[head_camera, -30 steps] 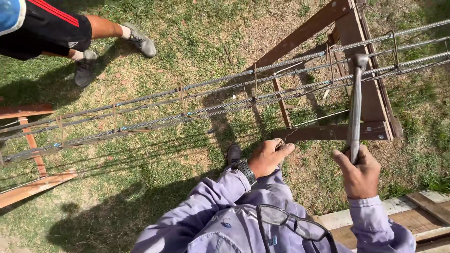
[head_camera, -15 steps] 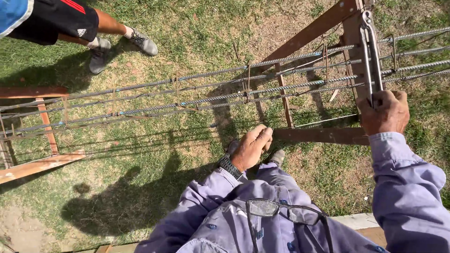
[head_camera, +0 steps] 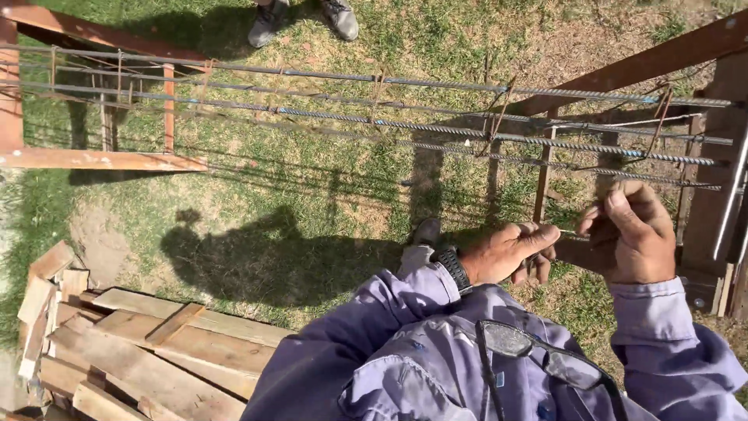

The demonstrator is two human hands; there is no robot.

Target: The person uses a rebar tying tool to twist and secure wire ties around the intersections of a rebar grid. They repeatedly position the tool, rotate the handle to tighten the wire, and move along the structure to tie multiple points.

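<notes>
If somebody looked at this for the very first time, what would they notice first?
Probably the long ribbed steel bars stretching across the picture, resting on rusty brown trestles over the grass. Below them, at lower right, the left hand and right hand pinch a thin wire between them. A pile of wooden planks lies at lower left, and another person's shoes show at the top.

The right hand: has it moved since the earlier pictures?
Yes. The right hand has come down from the long metal tool by the wooden trestle, now meeting the left hand.

Rebar cage spans two trestles; planks lie lower left.
</notes>
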